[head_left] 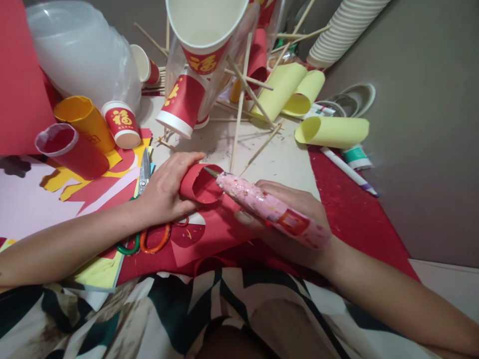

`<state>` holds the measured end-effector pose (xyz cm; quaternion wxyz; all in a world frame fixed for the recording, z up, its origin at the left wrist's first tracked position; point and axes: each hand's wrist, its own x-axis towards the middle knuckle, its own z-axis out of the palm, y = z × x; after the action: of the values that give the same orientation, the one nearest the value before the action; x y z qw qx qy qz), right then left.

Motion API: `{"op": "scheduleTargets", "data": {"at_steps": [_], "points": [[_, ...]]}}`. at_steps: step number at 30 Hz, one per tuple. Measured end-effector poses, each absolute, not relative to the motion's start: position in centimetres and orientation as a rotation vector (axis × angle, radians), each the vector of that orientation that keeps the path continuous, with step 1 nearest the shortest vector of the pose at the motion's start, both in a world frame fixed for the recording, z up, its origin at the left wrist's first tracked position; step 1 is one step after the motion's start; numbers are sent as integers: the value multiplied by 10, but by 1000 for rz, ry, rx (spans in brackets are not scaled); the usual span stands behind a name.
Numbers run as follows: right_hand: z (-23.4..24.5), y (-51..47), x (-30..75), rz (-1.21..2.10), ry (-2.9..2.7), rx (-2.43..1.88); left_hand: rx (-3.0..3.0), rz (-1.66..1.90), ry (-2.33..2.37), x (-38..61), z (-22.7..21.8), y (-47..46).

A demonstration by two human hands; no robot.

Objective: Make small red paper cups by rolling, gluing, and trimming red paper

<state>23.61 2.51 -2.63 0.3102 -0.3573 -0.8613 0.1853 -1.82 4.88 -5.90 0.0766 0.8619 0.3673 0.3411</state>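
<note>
My left hand (170,182) is closed round a short red paper tube (202,183), its open end turned toward the right. In my right hand (295,212) is a pink glue gun (267,204); its nozzle points left, at the rim of the tube's opening. Whether the tip touches the paper I cannot tell. Beneath both hands lies a sheet of red paper (228,229). Scissors (155,238) with orange and green handles rest beside my left wrist, partly hidden under the forearm.
Paper cups (121,124) and a frame of wooden sticks (243,94) stand ahead. Yellow paper tubes (333,132) lie to the right. On the left are a red tube (75,152), an orange tube (88,124) and paper scraps. A wall (419,139) bounds the right side.
</note>
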Motion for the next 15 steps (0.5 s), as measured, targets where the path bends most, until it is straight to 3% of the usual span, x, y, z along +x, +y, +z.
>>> {"op": "scheduleTargets", "data": {"at_steps": [15], "points": [[-28,24,237,496,-2336,-902,2568,1001,1117,-17,-61,49]]}}
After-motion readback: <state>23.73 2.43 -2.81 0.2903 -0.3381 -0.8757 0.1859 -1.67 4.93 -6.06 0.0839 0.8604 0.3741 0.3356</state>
